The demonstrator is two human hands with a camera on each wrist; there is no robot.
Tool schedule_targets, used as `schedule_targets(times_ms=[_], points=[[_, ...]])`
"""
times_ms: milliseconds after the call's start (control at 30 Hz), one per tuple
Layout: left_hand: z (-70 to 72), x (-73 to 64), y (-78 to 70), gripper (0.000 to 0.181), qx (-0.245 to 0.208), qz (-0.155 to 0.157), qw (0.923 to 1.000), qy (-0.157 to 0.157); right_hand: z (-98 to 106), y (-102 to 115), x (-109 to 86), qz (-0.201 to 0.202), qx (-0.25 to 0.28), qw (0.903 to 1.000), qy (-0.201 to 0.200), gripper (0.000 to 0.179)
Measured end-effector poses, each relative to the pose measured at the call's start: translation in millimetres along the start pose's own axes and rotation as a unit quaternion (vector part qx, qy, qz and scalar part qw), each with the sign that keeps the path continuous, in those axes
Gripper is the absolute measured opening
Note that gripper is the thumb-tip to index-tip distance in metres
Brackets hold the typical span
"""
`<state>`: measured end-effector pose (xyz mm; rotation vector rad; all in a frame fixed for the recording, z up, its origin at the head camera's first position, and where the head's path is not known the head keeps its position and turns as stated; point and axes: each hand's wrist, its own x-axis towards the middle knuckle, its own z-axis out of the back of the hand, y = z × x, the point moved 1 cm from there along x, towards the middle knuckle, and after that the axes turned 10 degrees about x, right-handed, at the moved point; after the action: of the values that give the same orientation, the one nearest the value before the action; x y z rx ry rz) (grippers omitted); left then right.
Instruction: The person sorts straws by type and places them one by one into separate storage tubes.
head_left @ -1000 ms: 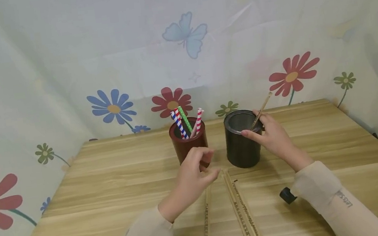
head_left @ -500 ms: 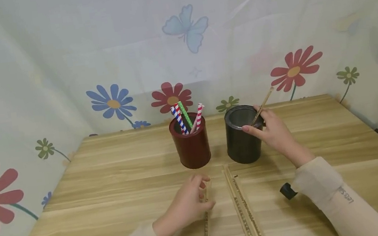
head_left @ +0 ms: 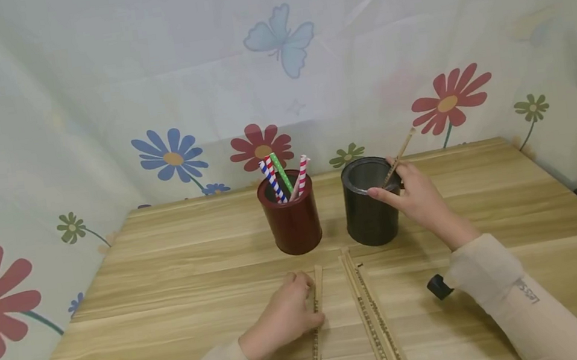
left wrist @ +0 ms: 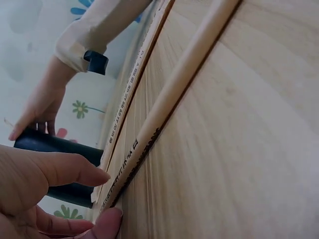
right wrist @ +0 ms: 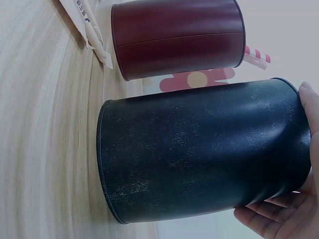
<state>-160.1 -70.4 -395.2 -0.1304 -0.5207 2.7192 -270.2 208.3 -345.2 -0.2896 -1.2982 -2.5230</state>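
My left hand [head_left: 281, 312] is at a slim stick in a printed wrapper, seemingly wrapped chopsticks [head_left: 316, 346], lying on the table. In the left wrist view the wrapped chopsticks [left wrist: 169, 99] run between thumb and finger, with a gap showing on one side. At the back, my right hand [head_left: 425, 201] grips the black cylindrical holder [head_left: 372, 217] by its rim, thumb at the front edge and fingers round the outer wall. One wrapped stick [head_left: 400, 156] leans out of that holder beside the fingers. The right wrist view shows the upright black holder [right wrist: 199, 154] sideways.
Left of the black holder stands a dark red holder [head_left: 297, 227] with several striped and dotted paper-wrapped sticks [head_left: 280, 178]. More wrapped chopsticks [head_left: 375, 320] lie together mid-table. A flower-print cloth [head_left: 290, 107] hangs behind the wooden table [head_left: 185, 266].
My left hand has come down and back from in front of the red holder to the left-hand stick on the table. My right hand keeps its grip on the black holder.
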Motion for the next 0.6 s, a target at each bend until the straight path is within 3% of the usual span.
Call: schedule_targets(times_ms=[300, 600], points=[[-1.1, 1.3, -2.3, 0.047, 0.031, 0.004, 0.9995, -0.006, 1.8, -0.3, 0.0, -0.001, -0.005, 1.0, 0.002, 0.088], [-4.1, 0.5, 2.7, 0.046, 0.008, 0.01, 0.9999, -0.009, 0.6, -0.8, 0.2, 0.003, -0.001, 1.0, 0.006, 0.088]])
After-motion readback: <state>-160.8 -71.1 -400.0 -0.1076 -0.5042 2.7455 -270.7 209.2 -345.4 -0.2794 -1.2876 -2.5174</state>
